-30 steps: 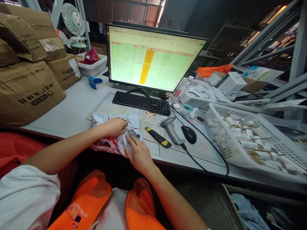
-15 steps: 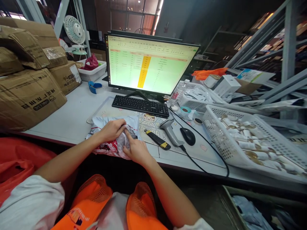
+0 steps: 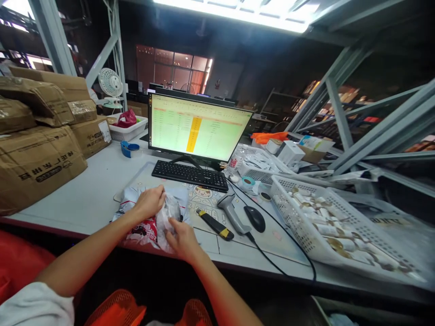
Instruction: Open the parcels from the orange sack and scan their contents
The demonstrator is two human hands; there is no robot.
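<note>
A clear plastic bag (image 3: 164,222) rests on a white and red plastic mailer (image 3: 142,231) at the table's front edge. My left hand (image 3: 149,202) is closed on the upper edge of the clear bag. Lower down, my right hand (image 3: 181,237) pinches the same bag between thumb and fingers. What the bag contains is too unclear to name. Just right of my hands lie a black and yellow utility knife (image 3: 215,224) and a grey barcode scanner (image 3: 234,213).
Behind my hands stand a black keyboard (image 3: 189,174) and a monitor (image 3: 197,127) showing a spreadsheet. A mouse (image 3: 254,219) and its cable lie to the right, beside a white basket (image 3: 292,222) of small rolls. Cardboard boxes (image 3: 41,167) are stacked at left.
My hands have moved apart and the clear bag is now pulled up between them. The camera has tilted upward, so more of the ceiling shows.
</note>
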